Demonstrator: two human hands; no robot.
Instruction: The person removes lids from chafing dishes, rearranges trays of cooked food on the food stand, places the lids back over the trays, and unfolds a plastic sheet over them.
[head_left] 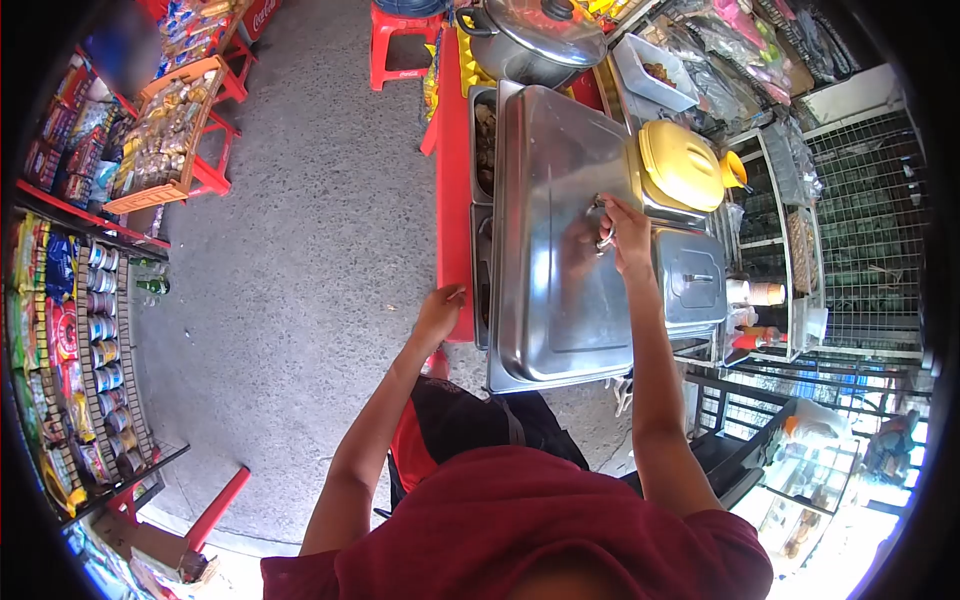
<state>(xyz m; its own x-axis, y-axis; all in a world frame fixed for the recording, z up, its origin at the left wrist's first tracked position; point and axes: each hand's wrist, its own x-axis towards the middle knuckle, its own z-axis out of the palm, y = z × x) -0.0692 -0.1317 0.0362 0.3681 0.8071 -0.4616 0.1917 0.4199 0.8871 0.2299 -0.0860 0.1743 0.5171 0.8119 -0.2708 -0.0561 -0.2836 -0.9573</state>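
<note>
Gripping a lid's (570, 130) handle (605, 241) near a tray (482, 203) of food (486, 128), right fingers (613, 212) close; left fingers (455, 292) curl, grip unclear.

The large rectangular stainless-steel lid (570, 150) hides most of the metal food trays (484, 140) beside the red surface (455, 180), leaving only a strip of dark contents too unclear to name, and the right hand (626, 232) covers part of the lid's curved metal handle (604, 242). The far edge of the view crops the round silver pot (530, 50); at far left a patch (122, 50) is blurred, and print on the small colourful packets (62, 325) at left is unreadable.
</note>
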